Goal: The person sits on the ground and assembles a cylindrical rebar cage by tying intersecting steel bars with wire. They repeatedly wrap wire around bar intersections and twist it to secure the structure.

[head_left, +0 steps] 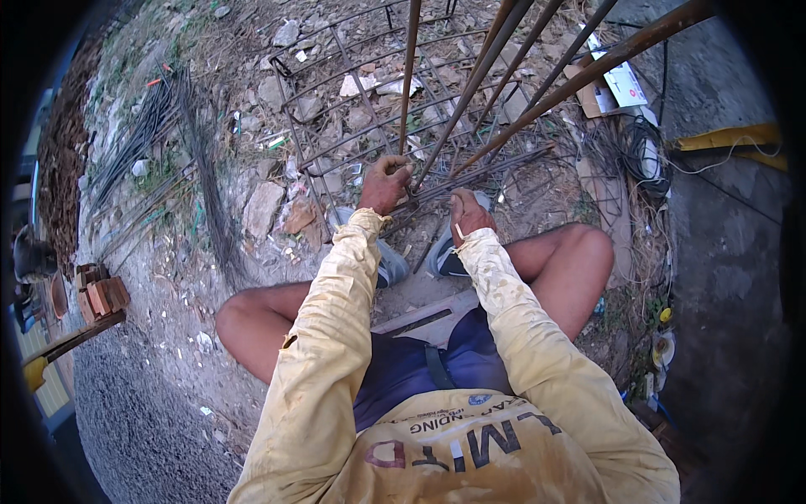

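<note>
Nearest the camera is your yellow shirt, its sleeves reaching forward between your bent knees. Your left hand has its fingers curled together beside the lower part of the tall rusty bars; whether it is clamped on anything cannot be told. Your right hand is curled too, its grip hidden, at the near side of a low bundle of bars. The tall bars slant up and away just past your hands; a knock low down could swing one over, and crossing bars could pinch your fingers. Your shoes sit just below, within reach of a slipping end. Ahead, a bar grid crowds the rubble. Loose wires edge the left and a black cable coil the right, with broader paving beyond.
</note>
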`<state>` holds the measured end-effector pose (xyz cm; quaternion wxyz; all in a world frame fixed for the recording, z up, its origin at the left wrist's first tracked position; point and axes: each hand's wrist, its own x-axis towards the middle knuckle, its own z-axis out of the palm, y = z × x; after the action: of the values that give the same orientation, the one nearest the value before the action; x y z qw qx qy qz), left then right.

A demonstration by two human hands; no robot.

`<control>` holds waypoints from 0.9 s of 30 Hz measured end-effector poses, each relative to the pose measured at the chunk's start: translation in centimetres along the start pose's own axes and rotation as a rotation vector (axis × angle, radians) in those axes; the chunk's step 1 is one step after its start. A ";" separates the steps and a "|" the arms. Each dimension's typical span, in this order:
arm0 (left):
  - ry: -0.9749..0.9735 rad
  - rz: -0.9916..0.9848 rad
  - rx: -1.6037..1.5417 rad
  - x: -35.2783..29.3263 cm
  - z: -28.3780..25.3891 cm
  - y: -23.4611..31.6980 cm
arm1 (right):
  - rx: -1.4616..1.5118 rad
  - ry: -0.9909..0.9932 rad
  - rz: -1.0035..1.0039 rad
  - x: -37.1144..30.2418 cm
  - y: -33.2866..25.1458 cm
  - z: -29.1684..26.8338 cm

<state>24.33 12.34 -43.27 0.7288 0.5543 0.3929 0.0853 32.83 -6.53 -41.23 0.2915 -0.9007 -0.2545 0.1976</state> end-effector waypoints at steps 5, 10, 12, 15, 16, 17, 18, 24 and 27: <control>0.265 0.126 0.313 0.1 -3.7 -2.7 | 0.087 -0.126 -0.110 1.4 -0.7 2.2; 0.388 0.180 0.612 -2.1 -4.7 -2.8 | 0.179 -0.129 0.073 2.1 -1.5 3.9; 0.290 0.115 0.549 -2.7 -4.8 -3.4 | 0.230 -0.070 0.079 2.1 -1.7 4.7; 0.162 0.006 0.474 -3.5 -4.4 -3.3 | 0.232 -0.053 0.116 1.6 -2.0 5.5; 0.131 -0.035 0.450 -3.7 -4.3 -3.4 | 0.232 -0.060 0.103 1.5 -2.4 5.6; 0.077 -0.120 0.419 -3.7 -4.2 -3.8 | 0.232 -0.066 0.090 1.5 -2.8 5.7; 0.044 -0.171 0.319 -3.9 -4.1 -4.0 | 0.233 -0.073 0.076 1.4 -3.2 5.8; -0.103 -0.249 0.085 -6.0 -1.1 -3.2 | 0.633 -0.120 0.157 0.1 -1.1 7.8; -0.151 -0.345 -0.028 -6.4 -0.4 -2.6 | 0.971 -0.228 0.381 -0.4 0.3 7.5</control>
<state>18.94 8.12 -42.52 0.7678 0.4731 0.4250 -0.0772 28.80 -3.74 -46.97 0.6042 -0.6652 0.0040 0.4387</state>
